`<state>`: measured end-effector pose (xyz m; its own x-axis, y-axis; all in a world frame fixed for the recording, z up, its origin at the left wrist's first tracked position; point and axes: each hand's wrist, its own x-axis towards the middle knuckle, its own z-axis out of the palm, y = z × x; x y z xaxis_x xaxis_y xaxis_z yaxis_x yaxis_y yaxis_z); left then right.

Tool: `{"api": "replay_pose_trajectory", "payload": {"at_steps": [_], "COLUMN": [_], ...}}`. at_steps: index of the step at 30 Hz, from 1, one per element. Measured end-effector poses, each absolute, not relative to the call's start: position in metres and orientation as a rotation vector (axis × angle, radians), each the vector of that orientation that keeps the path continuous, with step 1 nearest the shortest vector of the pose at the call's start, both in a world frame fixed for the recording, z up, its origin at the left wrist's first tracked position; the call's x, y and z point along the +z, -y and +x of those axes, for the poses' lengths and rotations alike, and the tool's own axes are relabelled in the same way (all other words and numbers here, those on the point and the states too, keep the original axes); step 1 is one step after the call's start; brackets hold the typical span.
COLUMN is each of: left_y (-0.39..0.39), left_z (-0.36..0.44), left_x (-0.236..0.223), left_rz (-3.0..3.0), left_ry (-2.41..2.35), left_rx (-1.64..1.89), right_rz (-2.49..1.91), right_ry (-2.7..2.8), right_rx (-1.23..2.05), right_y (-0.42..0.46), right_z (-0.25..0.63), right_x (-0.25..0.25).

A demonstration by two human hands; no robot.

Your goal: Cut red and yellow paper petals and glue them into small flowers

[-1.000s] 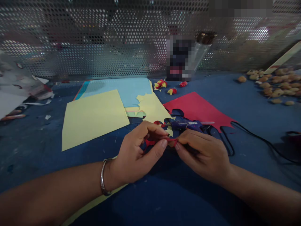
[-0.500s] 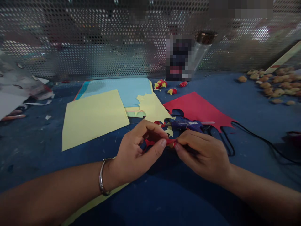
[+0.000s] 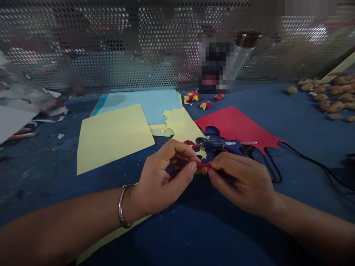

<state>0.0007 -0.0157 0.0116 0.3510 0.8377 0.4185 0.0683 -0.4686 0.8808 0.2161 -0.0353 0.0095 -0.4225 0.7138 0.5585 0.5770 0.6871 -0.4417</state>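
Between my two hands is a small red and yellow paper piece (image 3: 203, 167), mostly hidden by the fingers. My left hand (image 3: 163, 177), with a silver bangle at the wrist, pinches its left end between thumb and fingers. At the right end, the thumb and index finger of my right hand (image 3: 244, 183) are closed on it. Just beyond the fingers lies a blue glue gun (image 3: 223, 145) with a clear stick out of its back. Red paper (image 3: 235, 125) with scalloped cut edges lies behind it, and cut yellow paper (image 3: 181, 123) to its left.
Yellow sheets (image 3: 115, 138) and blue sheets (image 3: 138, 105) lie left of centre. Small red and yellow paper pieces (image 3: 191, 97) sit near the perforated metal screen (image 3: 97, 59). Brown nutshells (image 3: 337, 96) are piled at right. A black cord (image 3: 313, 164) runs rightward.
The whole view has shifted slightly, so things on the table appear a little farther right. Both hands keep their pinch on the paper piece, whose yellow part shows more.
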Motion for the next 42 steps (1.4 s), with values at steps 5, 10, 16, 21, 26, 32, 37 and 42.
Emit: {"api": "replay_pose_trajectory", "payload": {"at_steps": [5,10,16,21,26,32,37,42], "left_y": [0.016,0.017,0.016,0.016,0.017,0.018,0.017,0.02], "left_z": [0.001,0.002,-0.002,-0.004,-0.003,0.008,0.014,0.011], "left_x": [0.01,0.01,0.008,0.007,0.003,-0.003,-0.006,-0.008], "left_rz": [1.77,1.748,1.787,1.836,1.907,1.823,1.809,1.879], "left_ry": [-0.771,-0.77,-0.755,-0.731,-0.679,-0.706,-0.677,-0.689], "left_rx": [1.176,1.172,1.127,1.119,1.166,1.256,1.288,1.316], "right_rz": [-0.973,-0.983,-0.971,-0.967,-0.959,-0.965,-0.963,-0.923], "right_ry": [2.164,2.174,2.171,2.178,2.194,2.216,2.229,2.21], "right_rx": [0.224,0.229,0.218,0.215,0.163,0.124,0.079,0.102], "right_y": [0.036,0.036,0.034,0.033,0.033,0.034,0.035,0.037], "right_z": [0.216,0.216,0.216,0.218,0.219,0.22,0.219,0.217], "right_x": [0.011,0.012,0.01,0.009,0.009,0.006,0.003,0.002]}}
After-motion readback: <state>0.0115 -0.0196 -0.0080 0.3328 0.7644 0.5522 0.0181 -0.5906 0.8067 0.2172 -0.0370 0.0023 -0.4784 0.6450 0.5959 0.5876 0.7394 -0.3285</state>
